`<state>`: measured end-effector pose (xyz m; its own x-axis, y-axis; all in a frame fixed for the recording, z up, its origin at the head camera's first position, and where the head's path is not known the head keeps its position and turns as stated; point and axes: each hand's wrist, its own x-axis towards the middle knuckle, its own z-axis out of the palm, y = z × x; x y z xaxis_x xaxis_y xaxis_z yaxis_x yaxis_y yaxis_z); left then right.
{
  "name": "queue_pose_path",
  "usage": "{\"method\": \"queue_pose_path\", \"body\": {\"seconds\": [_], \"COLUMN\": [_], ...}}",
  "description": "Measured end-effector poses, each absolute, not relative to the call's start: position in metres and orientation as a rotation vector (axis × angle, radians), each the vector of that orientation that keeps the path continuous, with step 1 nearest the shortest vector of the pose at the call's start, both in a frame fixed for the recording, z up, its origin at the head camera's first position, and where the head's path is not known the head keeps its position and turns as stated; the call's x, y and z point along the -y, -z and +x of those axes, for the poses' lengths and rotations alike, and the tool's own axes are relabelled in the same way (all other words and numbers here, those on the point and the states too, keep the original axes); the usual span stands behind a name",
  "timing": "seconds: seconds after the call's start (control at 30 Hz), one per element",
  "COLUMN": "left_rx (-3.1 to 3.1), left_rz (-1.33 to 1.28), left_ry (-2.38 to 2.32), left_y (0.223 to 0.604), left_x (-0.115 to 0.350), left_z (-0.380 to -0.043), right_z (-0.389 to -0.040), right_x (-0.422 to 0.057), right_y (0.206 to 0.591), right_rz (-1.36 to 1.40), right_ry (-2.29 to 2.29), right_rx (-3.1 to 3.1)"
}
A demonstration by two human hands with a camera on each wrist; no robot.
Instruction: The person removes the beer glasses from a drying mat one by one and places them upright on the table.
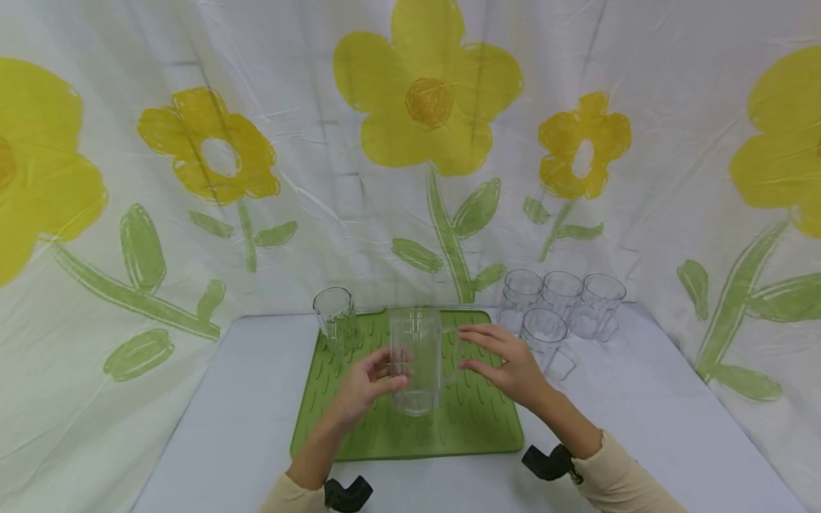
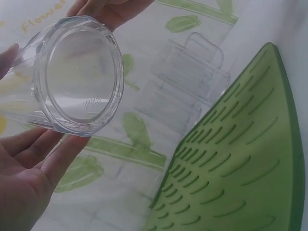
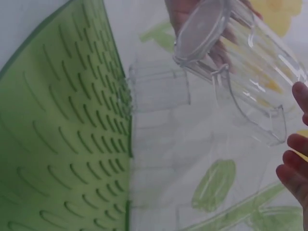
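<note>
My left hand (image 1: 365, 388) grips a clear mug (image 1: 415, 363) by its side, thumb in front and fingers around the wall. The mug is held above the green drying mat (image 1: 474, 431), its handle turned to the right. Its round base (image 2: 82, 77) faces the camera in the left wrist view. Beside the handle (image 3: 255, 115) is my right hand (image 1: 507, 360), thumb and fingers spread apart, fingertips close to the handle's outer edge. On the mat's back left corner stands another clear glass (image 1: 335, 320).
Several clear mugs with handles, one of them a front mug (image 1: 544, 331), stand grouped to the right of the mat's back corner. Behind the white table (image 1: 237, 399) hangs a curtain (image 1: 308, 142) printed with yellow flowers.
</note>
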<state>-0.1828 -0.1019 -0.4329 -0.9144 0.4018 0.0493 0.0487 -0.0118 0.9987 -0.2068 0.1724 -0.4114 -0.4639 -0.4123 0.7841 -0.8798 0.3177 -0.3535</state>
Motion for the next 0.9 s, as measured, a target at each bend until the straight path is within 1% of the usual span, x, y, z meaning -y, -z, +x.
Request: {"method": "queue_pose_path", "body": {"seconds": [0.4,0.67,0.9], "left_rx": [-1.963,-1.883,-1.866], "left_rz": [0.586,0.669,0.704], "left_ry": [-2.098,-2.154,-2.164], "left_y": [0.444,0.451,0.455], "left_x": [0.101,0.102,0.101], "left_z": [-0.178,-0.175,-0.173], "right_z": [-0.207,-0.209,-0.208], "right_x": [-0.175,-0.179,-0.181], "right_y": [0.413,0.419,0.422], "right_rz": [1.033,1.053,1.007], "right_ry": [-1.238,-1.682,-1.912], "right_rx": [2.125,2.167,2.259]}}
